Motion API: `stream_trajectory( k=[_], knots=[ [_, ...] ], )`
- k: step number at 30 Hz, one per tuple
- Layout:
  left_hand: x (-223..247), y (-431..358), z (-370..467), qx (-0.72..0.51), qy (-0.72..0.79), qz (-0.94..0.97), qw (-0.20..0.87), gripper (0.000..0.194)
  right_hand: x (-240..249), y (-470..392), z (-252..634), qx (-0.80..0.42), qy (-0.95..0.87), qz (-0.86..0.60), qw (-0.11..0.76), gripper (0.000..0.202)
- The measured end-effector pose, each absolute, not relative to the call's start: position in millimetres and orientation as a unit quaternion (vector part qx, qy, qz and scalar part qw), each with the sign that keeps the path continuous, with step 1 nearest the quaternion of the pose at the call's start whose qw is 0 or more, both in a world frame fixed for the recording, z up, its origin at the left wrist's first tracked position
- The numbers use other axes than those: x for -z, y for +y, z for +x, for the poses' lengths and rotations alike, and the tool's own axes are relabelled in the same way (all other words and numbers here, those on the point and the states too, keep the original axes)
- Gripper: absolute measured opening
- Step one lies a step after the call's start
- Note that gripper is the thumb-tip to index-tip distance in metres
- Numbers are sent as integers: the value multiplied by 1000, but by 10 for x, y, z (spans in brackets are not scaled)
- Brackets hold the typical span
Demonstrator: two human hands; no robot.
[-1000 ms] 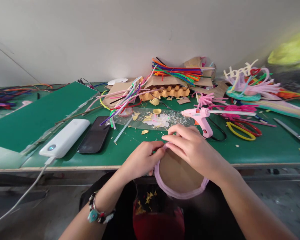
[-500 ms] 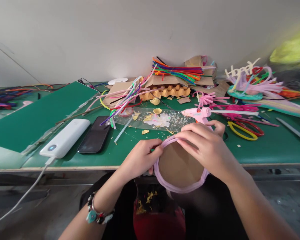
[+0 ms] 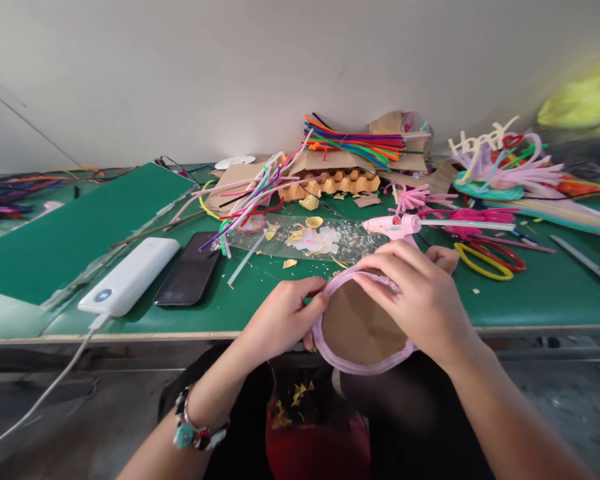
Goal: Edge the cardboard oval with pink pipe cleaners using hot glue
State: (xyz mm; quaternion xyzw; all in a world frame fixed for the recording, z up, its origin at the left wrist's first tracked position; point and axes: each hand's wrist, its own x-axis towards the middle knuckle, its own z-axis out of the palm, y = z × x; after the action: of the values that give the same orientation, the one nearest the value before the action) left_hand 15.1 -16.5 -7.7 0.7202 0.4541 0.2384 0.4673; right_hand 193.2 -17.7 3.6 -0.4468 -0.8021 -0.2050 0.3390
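A round cardboard disc (image 3: 363, 323), edged with a lilac pipe cleaner border (image 3: 365, 367), is held up at the table's front edge. My left hand (image 3: 290, 313) pinches its rim at the left, thumb on the near face. At the top and right, my right hand (image 3: 420, 293) is closed on the rim, its fingertips against the lilac border. Part of the rim is hidden under the right hand. A pink glue gun (image 3: 395, 227) with a clear glue stick in its back lies just beyond the right hand.
On the green table are a white power bank (image 3: 130, 277), a black phone (image 3: 190, 270) and yellow-handled scissors (image 3: 483, 260). Behind lie an egg carton (image 3: 330, 185) and bundled pipe cleaners (image 3: 355, 141). Scraps cover a plastic sheet (image 3: 300, 237). A red container (image 3: 317, 440) is below.
The disc has tilted slightly and its lower edge has risen a little. Both hands keep hold of the rim, and my right hand has shifted slightly.
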Motion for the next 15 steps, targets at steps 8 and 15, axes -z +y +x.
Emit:
stream_trajectory(
  k=[8, 15],
  knots=[
    [65, -176, 153, -238, 459, 738, 433, 19, -42, -197, 1870, 226, -781, -457, 361, 3],
    [47, -190, 158, -233, 452, 754, 417, 18, -39, -200, 1860, 224, -779, -464, 357, 9]
  ],
)
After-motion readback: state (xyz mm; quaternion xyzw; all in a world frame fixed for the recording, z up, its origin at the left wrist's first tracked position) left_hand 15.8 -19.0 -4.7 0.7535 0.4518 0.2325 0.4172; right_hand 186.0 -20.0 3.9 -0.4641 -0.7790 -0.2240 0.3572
